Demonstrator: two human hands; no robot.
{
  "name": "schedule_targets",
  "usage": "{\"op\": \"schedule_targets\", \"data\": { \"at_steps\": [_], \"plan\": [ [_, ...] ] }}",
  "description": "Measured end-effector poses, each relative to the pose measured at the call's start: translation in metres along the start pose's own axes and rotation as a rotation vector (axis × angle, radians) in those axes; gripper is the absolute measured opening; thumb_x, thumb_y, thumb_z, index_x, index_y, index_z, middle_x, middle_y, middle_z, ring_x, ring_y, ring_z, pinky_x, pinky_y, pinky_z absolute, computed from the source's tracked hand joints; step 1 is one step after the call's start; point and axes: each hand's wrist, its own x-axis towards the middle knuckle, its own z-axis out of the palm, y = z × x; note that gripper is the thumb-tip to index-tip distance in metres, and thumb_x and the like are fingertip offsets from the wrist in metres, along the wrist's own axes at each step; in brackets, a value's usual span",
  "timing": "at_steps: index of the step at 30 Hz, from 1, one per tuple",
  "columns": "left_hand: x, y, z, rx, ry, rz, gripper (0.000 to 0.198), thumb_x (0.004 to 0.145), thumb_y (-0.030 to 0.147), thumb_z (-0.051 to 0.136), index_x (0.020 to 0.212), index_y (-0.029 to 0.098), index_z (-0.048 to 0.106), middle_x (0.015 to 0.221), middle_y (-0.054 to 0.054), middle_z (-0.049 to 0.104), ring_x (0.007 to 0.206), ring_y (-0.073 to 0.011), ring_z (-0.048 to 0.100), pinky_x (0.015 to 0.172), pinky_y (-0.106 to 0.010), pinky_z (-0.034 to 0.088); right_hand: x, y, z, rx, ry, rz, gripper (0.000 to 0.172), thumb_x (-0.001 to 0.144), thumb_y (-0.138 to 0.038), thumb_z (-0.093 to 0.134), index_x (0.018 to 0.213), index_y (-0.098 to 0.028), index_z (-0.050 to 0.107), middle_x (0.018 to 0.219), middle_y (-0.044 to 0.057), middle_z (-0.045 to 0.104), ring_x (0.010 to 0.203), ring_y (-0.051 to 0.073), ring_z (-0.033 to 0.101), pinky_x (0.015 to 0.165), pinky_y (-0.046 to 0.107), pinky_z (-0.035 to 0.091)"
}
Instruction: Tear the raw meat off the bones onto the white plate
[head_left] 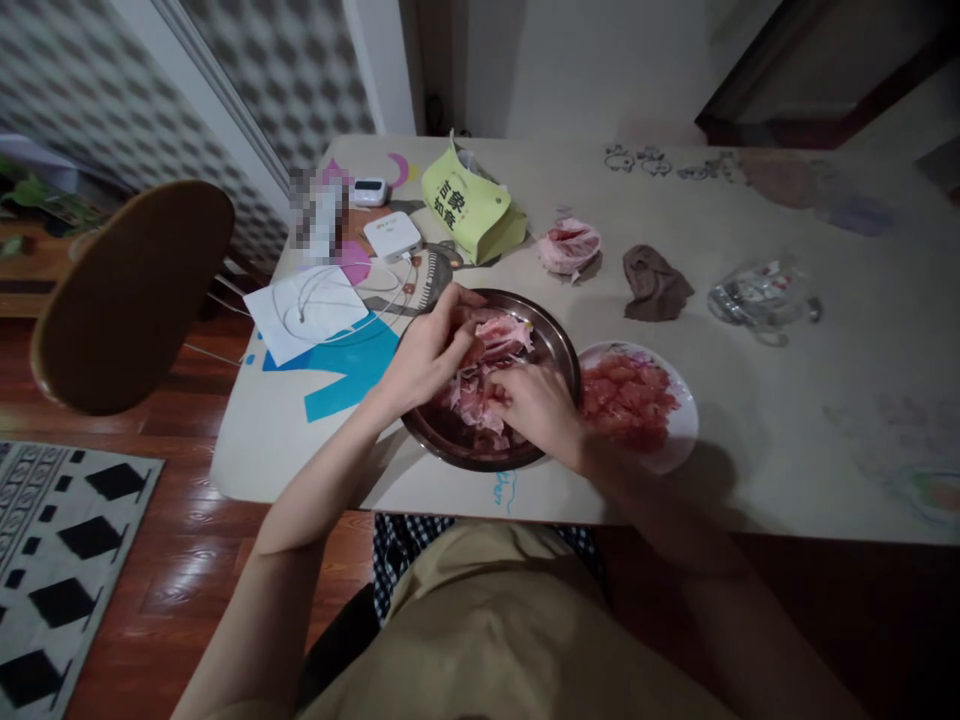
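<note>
A round metal bowl [561,345] near the table's front edge holds torn pinkish peel and membrane [472,405], apparently pomelo. Over its left side, my left hand [435,345] is closed around a pink pomelo piece [504,338]. Inside the bowl's right half, my right hand [536,405] has its fingers pinched together at the pale membrane; its fingertips are partly hidden. Just right of the bowl, partly behind my right wrist, a white plate [684,420] carries a heap of peeled red pulp [630,400]. Farther back lies a larger peeled pomelo chunk [568,248].
A yellow-green bag [472,205] stands at the back, beside a white box [392,236] with a cable and a small white device [369,191]. Paper [307,312] lies left. A brown crumpled cloth [655,283] and a glass mug [761,295] sit right. A chair [135,295] stands left.
</note>
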Motion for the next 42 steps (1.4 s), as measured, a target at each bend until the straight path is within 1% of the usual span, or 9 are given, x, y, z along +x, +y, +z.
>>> {"op": "schedule_targets", "data": {
  "at_steps": [4,10,14,18,23,27,31,36,42],
  "plan": [
    [-0.012,0.005,0.004,0.098,-0.036,0.004,0.035,0.096,0.025,0.052,0.13,0.015,0.054,0.087,-0.002,0.067,0.074,-0.0184,0.063,0.075,-0.033,0.051,-0.005,0.016,0.01,0.188,0.221,-0.083,0.012,0.087,-0.012,0.071,0.087,-0.024,0.075,0.096,0.003,0.079,0.094,0.021,0.073,0.082,0.029,0.049],
    [-0.023,-0.005,0.013,0.143,-0.032,0.219,0.032,0.104,0.031,0.059,0.133,0.019,0.054,0.122,-0.013,0.071,0.115,-0.0241,0.07,0.096,-0.035,0.056,-0.013,0.024,0.019,0.503,0.674,-0.215,0.009,0.093,-0.015,0.07,0.093,-0.023,0.073,0.089,0.002,0.078,0.084,0.018,0.072,0.079,0.029,0.056],
    [-0.027,-0.012,0.017,0.243,0.109,0.355,0.029,0.1,0.029,0.067,0.127,0.019,0.059,0.11,-0.009,0.075,0.1,-0.0213,0.071,0.087,-0.034,0.057,-0.021,0.021,0.009,0.504,0.714,-0.207,0.009,0.097,-0.018,0.069,0.094,-0.025,0.074,0.089,0.001,0.079,0.085,0.018,0.074,0.08,0.032,0.058],
    [-0.029,-0.011,0.014,0.375,0.144,0.476,0.015,0.101,0.021,0.064,0.116,0.019,0.067,0.101,-0.007,0.076,0.092,-0.0207,0.069,0.081,-0.034,0.055,-0.029,0.022,0.001,0.494,0.763,-0.198,0.009,0.097,-0.018,0.07,0.098,-0.026,0.075,0.094,0.001,0.081,0.09,0.019,0.075,0.086,0.035,0.06],
    [-0.032,-0.003,0.008,0.48,0.098,0.655,0.022,0.106,0.018,0.052,0.118,0.017,0.071,0.111,-0.01,0.079,0.108,-0.0223,0.071,0.089,-0.036,0.057,-0.047,0.027,0.001,0.318,0.921,-0.237,0.016,0.099,-0.015,0.066,0.103,-0.028,0.076,0.099,0.0,0.083,0.095,0.019,0.078,0.091,0.037,0.062],
    [-0.034,0.003,0.006,0.57,0.017,0.783,0.022,0.106,0.014,0.052,0.118,0.015,0.07,0.117,-0.009,0.081,0.115,-0.0212,0.073,0.089,-0.034,0.058,-0.066,0.043,0.005,0.077,0.954,-0.202,0.019,0.1,-0.017,0.065,0.103,-0.03,0.078,0.104,-0.001,0.084,0.096,0.019,0.08,0.091,0.038,0.064],
    [-0.034,0.003,0.005,0.579,0.032,0.833,0.025,0.109,0.016,0.047,0.119,0.017,0.07,0.119,-0.007,0.081,0.119,-0.0204,0.074,0.088,-0.034,0.059,-0.082,0.073,0.008,-0.028,0.986,-0.027,0.017,0.101,-0.021,0.065,0.096,-0.029,0.079,0.1,0.001,0.084,0.095,0.021,0.079,0.096,0.042,0.063],
    [-0.034,0.001,0.003,0.578,0.014,0.832,0.024,0.106,0.015,0.054,0.124,0.018,0.069,0.118,-0.007,0.081,0.119,-0.0219,0.075,0.086,-0.036,0.062,-0.09,0.1,0.015,-0.025,1.008,0.044,0.016,0.101,-0.02,0.064,0.099,-0.027,0.079,0.099,0.003,0.083,0.097,0.021,0.075,0.096,0.04,0.06],
    [-0.033,-0.001,0.001,0.583,0.057,0.858,0.023,0.103,0.013,0.06,0.123,0.016,0.07,0.113,-0.009,0.082,0.114,-0.0227,0.077,0.085,-0.035,0.063,-0.092,0.107,0.023,0.01,0.875,0.129,0.024,0.102,-0.021,0.057,0.1,-0.027,0.08,0.099,0.003,0.082,0.099,0.023,0.072,0.096,0.042,0.058]
  ]
}}
